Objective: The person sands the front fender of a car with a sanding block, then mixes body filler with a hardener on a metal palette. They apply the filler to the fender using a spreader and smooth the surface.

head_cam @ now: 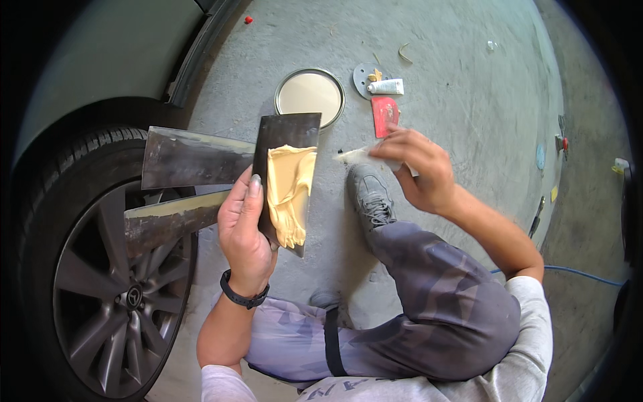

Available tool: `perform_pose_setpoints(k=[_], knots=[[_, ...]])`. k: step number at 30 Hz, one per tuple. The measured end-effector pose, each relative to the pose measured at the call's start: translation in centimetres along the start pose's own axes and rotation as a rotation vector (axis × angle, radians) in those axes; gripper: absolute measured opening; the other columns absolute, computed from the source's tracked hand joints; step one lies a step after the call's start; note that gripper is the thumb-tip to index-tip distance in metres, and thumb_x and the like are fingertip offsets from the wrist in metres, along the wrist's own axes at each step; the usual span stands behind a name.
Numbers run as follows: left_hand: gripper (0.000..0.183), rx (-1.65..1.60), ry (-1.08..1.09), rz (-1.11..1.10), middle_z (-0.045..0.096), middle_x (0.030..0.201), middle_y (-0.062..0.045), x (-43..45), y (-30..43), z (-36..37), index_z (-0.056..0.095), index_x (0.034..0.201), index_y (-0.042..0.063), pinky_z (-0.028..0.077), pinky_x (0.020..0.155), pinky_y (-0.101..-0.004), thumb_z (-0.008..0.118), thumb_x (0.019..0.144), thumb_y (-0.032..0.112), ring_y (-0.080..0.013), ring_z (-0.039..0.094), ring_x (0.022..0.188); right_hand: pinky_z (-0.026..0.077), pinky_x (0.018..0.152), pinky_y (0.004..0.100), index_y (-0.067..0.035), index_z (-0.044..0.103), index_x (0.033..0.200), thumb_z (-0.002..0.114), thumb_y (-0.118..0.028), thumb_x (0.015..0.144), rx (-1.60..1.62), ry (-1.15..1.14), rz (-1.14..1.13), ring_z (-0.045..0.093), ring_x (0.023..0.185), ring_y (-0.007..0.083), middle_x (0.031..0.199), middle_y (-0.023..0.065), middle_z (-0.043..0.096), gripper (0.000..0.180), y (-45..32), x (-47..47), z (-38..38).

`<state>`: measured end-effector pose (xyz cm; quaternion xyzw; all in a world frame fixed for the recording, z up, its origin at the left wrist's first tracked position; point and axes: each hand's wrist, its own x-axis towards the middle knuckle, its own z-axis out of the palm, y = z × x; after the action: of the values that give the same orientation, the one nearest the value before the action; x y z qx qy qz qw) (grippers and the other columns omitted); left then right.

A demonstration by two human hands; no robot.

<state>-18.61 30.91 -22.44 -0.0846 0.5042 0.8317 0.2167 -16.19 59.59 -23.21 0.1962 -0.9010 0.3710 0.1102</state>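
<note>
My left hand [243,221] grips three dark metal filler spreaders, fanned out. The front spreader [290,129] stands nearly upright in view and carries a thick smear of yellowish body filler [287,196]. Behind it, the upper spreader [196,158] and the lower spreader [173,221] point left, with dried pale residue along their edges. In my right hand [422,166] is a thin, whitish spreader [359,155], pinched in the fingers and blurred. A gap separates it from the filler. Below its tip is my grey shoe [370,193].
A round tin of beige filler [309,94] stands on the concrete floor. To its right are a perforated sanding disc [360,80], a white tube [387,87] and a red plastic spreader [383,113]. A car wheel [128,301] and grey bodywork [110,55] border the left side.
</note>
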Motion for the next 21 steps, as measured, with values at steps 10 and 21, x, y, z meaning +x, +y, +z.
perform_pose_setpoints(k=[10,21], knots=[[0.042,0.149,-0.022,0.042,0.070,0.128,-0.013,0.1,0.0,0.6,0.054,0.143,-0.010,0.050,0.099,-0.0274,0.049,0.109,0.015,-0.0152,0.067,0.112,0.051,0.093,0.0274,0.000,0.053,0.151,0.067,-0.012,0.101,0.828,0.059,0.785,0.061,0.103,0.0079,0.116,0.0036,0.070,0.053,-2.5,-0.2,2.3],[0.041,0.530,0.003,0.142,0.071,0.096,-0.005,0.9,-2.0,0.4,0.060,0.132,-0.013,0.049,0.075,-0.0269,0.046,0.111,0.019,-0.0083,0.061,0.084,0.051,0.087,0.0298,0.004,0.058,0.143,0.069,-0.007,0.096,0.508,-0.072,0.487,0.062,0.094,0.0118,0.107,0.0133,0.070,0.049,-3.8,-0.6,5.8]])
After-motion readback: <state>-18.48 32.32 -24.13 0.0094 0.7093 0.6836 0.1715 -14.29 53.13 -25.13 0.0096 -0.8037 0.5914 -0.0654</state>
